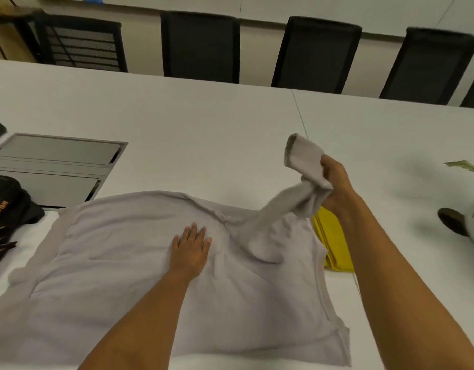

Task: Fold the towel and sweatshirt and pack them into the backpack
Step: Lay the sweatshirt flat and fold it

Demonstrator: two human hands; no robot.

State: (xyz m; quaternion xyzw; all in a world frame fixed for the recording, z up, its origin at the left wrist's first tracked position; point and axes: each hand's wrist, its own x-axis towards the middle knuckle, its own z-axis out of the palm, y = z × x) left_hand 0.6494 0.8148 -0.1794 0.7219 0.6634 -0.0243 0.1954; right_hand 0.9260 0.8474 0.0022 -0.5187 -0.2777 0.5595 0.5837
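The sweatshirt [150, 289] is lying spread on the near counter [204, 129], the left hand [190, 252] pressing flat on its middle while the right hand [337, 182] is gripping its raised sleeve [284, 204]. The towel [329, 236] is lying just right of it, and the backpack [9, 204] is sitting at the left edge.

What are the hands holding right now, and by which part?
The right hand grips the grey sweatshirt by its sleeve near the cuff. The left hand holds nothing; it lies flat on the sweatshirt.
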